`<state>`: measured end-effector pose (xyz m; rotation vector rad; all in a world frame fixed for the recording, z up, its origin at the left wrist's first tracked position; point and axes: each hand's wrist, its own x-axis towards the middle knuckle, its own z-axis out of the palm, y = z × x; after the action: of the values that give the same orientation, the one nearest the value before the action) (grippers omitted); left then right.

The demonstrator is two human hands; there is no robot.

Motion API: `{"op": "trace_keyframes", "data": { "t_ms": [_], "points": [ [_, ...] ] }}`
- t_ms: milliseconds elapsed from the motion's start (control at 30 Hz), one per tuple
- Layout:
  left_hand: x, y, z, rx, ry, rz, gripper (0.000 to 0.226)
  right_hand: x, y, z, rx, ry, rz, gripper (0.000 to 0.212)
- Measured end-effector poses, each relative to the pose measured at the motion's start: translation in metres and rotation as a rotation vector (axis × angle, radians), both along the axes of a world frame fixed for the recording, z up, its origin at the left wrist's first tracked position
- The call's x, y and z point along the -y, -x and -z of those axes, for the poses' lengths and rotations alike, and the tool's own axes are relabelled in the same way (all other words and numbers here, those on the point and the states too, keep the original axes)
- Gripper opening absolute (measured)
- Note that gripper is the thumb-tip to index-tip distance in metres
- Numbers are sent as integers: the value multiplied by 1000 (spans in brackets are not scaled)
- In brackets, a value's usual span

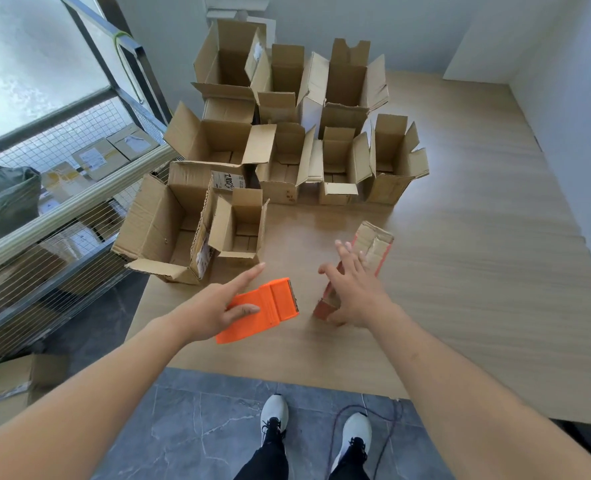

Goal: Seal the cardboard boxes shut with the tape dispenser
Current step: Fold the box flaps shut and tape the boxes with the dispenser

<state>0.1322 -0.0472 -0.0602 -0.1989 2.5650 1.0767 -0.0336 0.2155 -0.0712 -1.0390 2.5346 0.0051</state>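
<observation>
An orange tape dispenser (268, 308) lies flat on the wooden table (460, 271) near its front edge. My left hand (218, 306) hovers over the dispenser's left part with fingers stretched out, holding nothing. My right hand (353, 285) is spread open over a narrow closed cardboard box with reddish sides (373, 244); whether the palm touches it I cannot tell. Several open cardboard boxes (238, 223) with flaps up stand in rows at the table's far left and middle.
A wire-mesh shelf rack (62, 209) holding parcels stands left of the table. A closed carton (10, 386) sits on the dark tiled floor at lower left. A cable (387, 431) lies on the floor by my feet. Bare tabletop stretches to the right.
</observation>
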Motion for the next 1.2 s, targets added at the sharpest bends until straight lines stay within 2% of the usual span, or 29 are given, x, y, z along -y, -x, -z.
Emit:
{"op": "trace_keyframes", "data": {
  "t_ms": [67,133,200,367,467,533,633,700,800,900,1033,1200],
  "points": [
    [-2,1,1,-3,-67,-11,81,-14,3,-2,-68,-14,52,105],
    [-6,3,1,-11,-110,-5,85,-28,1,-2,-105,-19,143,108],
    [-10,7,1,-37,-109,8,88,-40,0,-2,-69,32,160,98],
    [-25,21,-3,-177,-89,61,95,-48,9,-6,166,264,201,62],
    [-32,28,-9,-276,22,70,99,-44,15,-10,258,373,269,39],
    [-35,32,-14,-310,64,91,103,-41,17,-12,281,458,297,33],
    [-38,40,-19,-352,102,139,108,-38,19,-15,186,606,279,41],
    [-41,44,-22,-378,106,168,108,-34,18,-22,209,712,272,45],
    [-46,48,-26,-417,102,187,107,-25,14,-38,345,837,334,38],
    [-52,50,-29,-484,92,195,106,-18,12,-45,479,867,400,34],
    [-56,52,-32,-518,98,213,105,-13,9,-51,742,905,440,45],
    [-59,54,-34,-523,106,225,104,-14,9,-54,783,937,479,43]
  ]
}}
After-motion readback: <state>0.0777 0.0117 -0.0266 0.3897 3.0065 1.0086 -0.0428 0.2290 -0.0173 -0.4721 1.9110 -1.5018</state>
